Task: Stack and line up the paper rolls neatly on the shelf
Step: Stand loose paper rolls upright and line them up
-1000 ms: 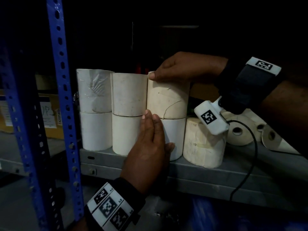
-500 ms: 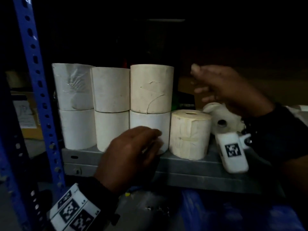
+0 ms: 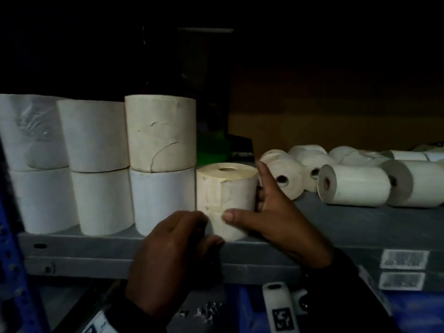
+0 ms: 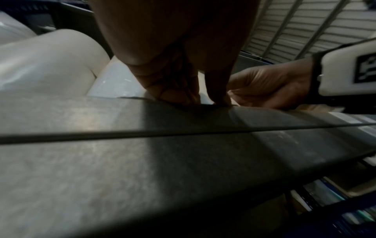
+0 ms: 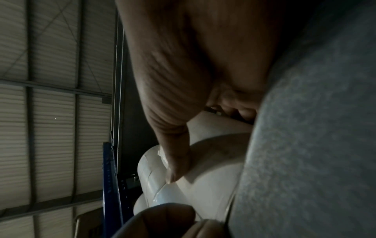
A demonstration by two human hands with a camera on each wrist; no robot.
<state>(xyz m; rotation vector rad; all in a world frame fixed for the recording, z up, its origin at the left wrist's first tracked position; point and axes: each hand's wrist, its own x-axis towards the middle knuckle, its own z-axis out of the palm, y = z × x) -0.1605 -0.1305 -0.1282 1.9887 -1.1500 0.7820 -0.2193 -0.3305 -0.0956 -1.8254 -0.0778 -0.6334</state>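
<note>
On the grey metal shelf [image 3: 96, 251], a cream paper roll [image 3: 223, 195] stands upright just right of three two-high stacks of paper rolls [image 3: 101, 162]. My right hand [image 3: 245, 191] grips this roll, thumb across its front and fingers behind its right side. In the right wrist view the right hand [image 5: 203, 145] wraps the pale roll [image 5: 213, 185]. My left hand [image 3: 209, 229] is curled at the roll's lower front-left, at the shelf edge. The left wrist view shows the left hand [image 4: 205, 101] with fingertips pressed together at the roll's base on the shelf [image 4: 142, 153].
Several loose rolls [image 3: 353, 183] lie on their sides along the shelf to the right. A blue perforated upright [image 3: 9, 236] bounds the left end. A brown box [image 3: 336, 116] stands at the back, with a green object [image 3: 211, 150] behind the stacks.
My right hand came down from the air and took hold of the single cream roll. My left hand shifted right from the third stack to that roll's base.
</note>
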